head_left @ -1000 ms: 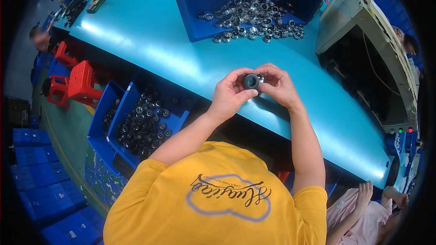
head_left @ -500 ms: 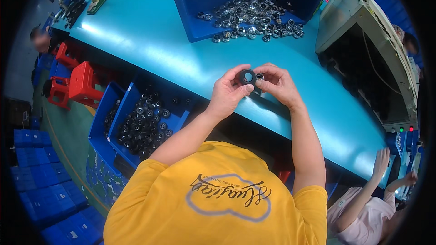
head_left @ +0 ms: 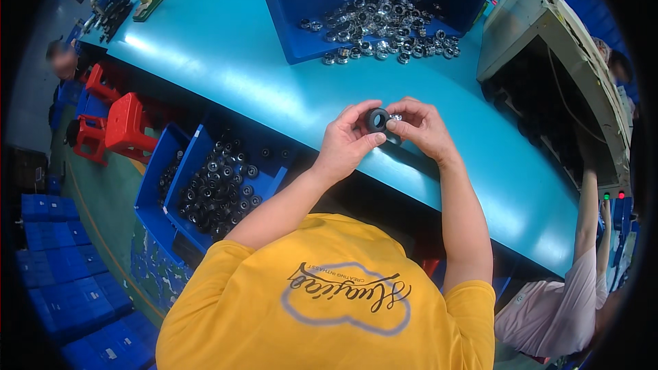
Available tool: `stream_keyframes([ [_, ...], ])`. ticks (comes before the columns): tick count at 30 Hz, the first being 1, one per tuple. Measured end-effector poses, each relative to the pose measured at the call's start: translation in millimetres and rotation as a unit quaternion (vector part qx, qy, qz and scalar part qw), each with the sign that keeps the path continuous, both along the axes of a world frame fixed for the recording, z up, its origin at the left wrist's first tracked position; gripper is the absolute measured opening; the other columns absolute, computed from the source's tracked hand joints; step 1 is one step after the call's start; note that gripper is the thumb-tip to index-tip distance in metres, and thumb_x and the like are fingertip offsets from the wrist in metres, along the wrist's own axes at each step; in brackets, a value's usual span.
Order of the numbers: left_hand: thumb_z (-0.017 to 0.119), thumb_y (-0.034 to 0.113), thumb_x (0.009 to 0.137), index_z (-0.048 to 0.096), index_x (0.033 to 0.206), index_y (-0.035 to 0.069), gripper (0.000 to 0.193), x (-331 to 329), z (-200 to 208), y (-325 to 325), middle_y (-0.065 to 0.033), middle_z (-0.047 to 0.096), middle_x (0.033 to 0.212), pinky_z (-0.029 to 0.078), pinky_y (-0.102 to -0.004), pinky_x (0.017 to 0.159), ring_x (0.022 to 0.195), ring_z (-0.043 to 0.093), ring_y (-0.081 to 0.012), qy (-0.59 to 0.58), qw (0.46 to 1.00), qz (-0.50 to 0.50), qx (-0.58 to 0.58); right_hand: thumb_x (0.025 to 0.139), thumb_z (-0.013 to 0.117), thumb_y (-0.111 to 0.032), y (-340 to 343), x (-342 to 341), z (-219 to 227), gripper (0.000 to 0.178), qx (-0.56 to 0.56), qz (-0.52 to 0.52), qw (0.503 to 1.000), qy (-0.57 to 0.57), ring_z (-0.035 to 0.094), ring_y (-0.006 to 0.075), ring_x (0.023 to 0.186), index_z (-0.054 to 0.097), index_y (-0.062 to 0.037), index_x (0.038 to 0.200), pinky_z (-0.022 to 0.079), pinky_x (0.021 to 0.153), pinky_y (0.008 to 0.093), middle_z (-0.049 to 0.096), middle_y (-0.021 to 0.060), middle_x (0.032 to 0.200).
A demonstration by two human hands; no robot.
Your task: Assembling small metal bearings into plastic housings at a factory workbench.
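Note:
Above the table's near edge, my left hand (head_left: 341, 145) pinches a thick black ring (head_left: 370, 123) between thumb and fingers. The ring is tilted, and its round opening shows. Close against its right side, my right hand (head_left: 423, 130) grips a small shiny part (head_left: 396, 117), mostly covered by the fingertips. Whether the part touches the ring I cannot tell. Beyond my hands, a large blue bin (head_left: 295, 44) lies with its open side toward me. Many small shiny clear-and-black round parts (head_left: 380, 20) are heaped in it and spill at its front edge.
Below the table edge at left, blue crates (head_left: 159, 223) hold black round parts (head_left: 212, 181). Red stools (head_left: 127, 123) stand farther left. A beige machine housing (head_left: 510, 34) with a dark opening is at right; a co-worker's arm (head_left: 587, 212) reaches into it. The turquoise table (head_left: 226, 62) spans the middle.
The black ring has turned slightly in my left hand, so its opening shows more. The co-worker's arm at right has moved up into the machine opening.

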State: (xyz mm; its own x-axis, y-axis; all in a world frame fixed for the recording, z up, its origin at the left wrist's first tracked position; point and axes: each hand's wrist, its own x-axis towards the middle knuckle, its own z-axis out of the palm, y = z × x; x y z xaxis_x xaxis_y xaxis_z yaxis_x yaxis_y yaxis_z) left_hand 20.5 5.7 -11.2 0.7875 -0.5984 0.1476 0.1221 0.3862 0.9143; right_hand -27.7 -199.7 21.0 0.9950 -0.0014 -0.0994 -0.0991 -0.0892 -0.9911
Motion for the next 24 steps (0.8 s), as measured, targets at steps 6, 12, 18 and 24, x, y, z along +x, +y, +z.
stream_keyframes([
  [6,0.076,-0.001,0.09,0.053,0.141,-0.001,0.056,3,-3,2,-0.007,0.063,0.118,0.055,-0.0289,0.092,0.103,0.062,-0.0136,0.054,0.998,-0.012,-0.026,0.09,0.075,-0.015,5,0,4,0.025,0.017,-0.006,1.0,0.013,0.064,0.0111,0.084,0.073,-0.0015,0.111,0.053,0.071,0.0265,0.066,0.004,0.095],
  [12,0.073,-0.004,0.09,0.056,0.139,-0.002,0.052,3,-6,-7,-0.0069,0.062,0.116,0.057,-0.0287,0.088,0.1,0.063,-0.0139,0.043,0.996,0.074,0.007,0.097,0.065,-0.024,7,4,-3,0.024,0.134,-0.078,0.988,0.008,0.059,0.01,0.067,0.069,-0.0012,0.104,0.05,0.06,0.0238,0.064,0.0033,0.082],
  [18,0.068,-0.007,0.091,0.061,0.135,-0.001,0.045,-6,6,-12,-0.0074,0.057,0.112,0.057,-0.028,0.084,0.098,0.063,-0.0137,-0.199,0.942,0.181,0.2,0.082,0.085,-0.021,24,0,7,0.025,-0.132,-0.068,0.986,-0.07,0.055,0.0098,0.075,0.078,-0.0042,0.1,0.046,0.066,0.0266,0.065,-0.0002,0.083],
  [24,0.068,-0.002,0.094,0.062,0.134,-0.001,0.041,2,9,-13,-0.0077,0.059,0.111,0.058,-0.0283,0.084,0.097,0.064,-0.015,-0.206,0.958,0.127,0.152,0.089,0.081,-0.022,16,2,4,0.019,0.079,-0.054,0.995,0.035,0.052,0.0073,0.067,0.075,-0.0051,0.094,0.041,0.06,0.0226,0.062,-0.003,0.077],
])
